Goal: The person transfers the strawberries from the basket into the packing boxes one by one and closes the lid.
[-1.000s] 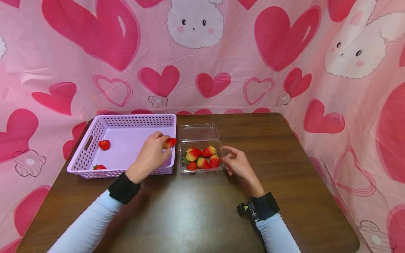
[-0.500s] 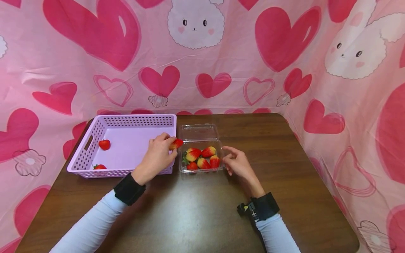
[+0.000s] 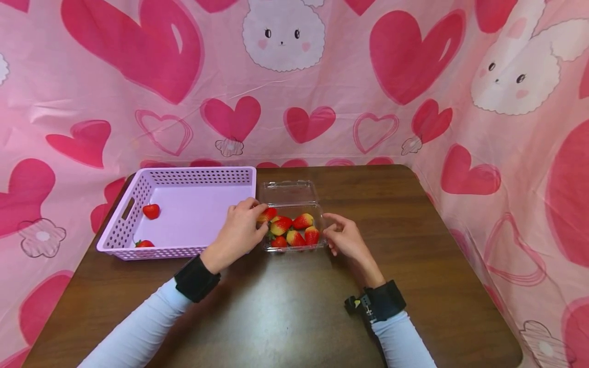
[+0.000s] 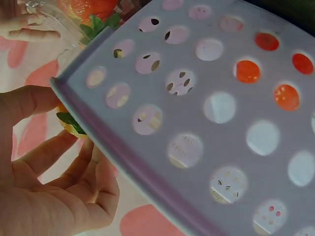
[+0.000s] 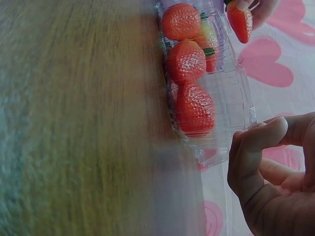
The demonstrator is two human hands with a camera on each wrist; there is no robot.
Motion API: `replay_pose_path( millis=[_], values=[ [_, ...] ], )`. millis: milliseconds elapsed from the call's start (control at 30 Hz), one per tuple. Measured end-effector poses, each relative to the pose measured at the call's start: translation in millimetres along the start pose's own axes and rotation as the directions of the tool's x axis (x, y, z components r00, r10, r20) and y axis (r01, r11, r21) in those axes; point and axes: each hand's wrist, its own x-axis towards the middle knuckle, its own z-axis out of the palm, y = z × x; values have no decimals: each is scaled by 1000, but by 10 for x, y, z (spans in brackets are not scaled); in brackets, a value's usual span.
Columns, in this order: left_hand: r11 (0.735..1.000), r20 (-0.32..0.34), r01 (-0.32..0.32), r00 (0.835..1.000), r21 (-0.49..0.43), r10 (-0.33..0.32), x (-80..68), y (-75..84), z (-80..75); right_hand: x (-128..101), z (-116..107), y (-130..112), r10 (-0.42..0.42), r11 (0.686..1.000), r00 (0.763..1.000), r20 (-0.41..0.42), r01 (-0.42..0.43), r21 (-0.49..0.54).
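Observation:
My left hand (image 3: 235, 232) pinches a red strawberry (image 3: 269, 213) by its leafy end, over the left side of a clear plastic clamshell box (image 3: 290, 193). In the right wrist view that strawberry (image 5: 240, 22) hangs tip down above the box's rim. In the left wrist view a lilac basket wall hides most of it. Several red and yellow strawberries (image 3: 302, 221) lie in the box, whose lid is folded back. At the box's right edge, my right hand (image 3: 347, 237) holds the rim between thumb and curled fingers (image 5: 251, 155).
A lilac perforated basket (image 3: 202, 176) stands left of the box, close beside it. Inside it are two strawberries, one near the left wall (image 3: 151, 211) and one at the front wall (image 3: 144, 244). The brown wooden table (image 3: 276, 317) backs onto a pink heart-print cloth (image 3: 349, 76).
My left hand has moved right with the strawberry, from inside the basket, across its right wall, to over the box. My right hand has stayed at the box's edge.

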Motion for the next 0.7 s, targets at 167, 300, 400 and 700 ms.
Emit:
replay_pose_path(
  millis=[167, 300, 400, 700],
  values=[
    [1000, 6, -19, 1000, -5, 19, 4, 33, 31, 5, 0, -13, 7, 1000, 1000, -1, -7, 10],
    [1000, 33, -25, 999, -10, 26, 16, 83, 58, 10, 3, -3, -1, 1000, 1000, -12, 1, -4],
    [1000, 59, -18, 998, -19, 19, 30, 129, 79, 5, 2, -3, -11, 1000, 1000, -11, 11, -6],
    [998, 83, -51, 995, -30, 53, 58, 230, 183, 2, -9, -16, -9, 1000, 1000, 8, 9, 14]
  ],
)
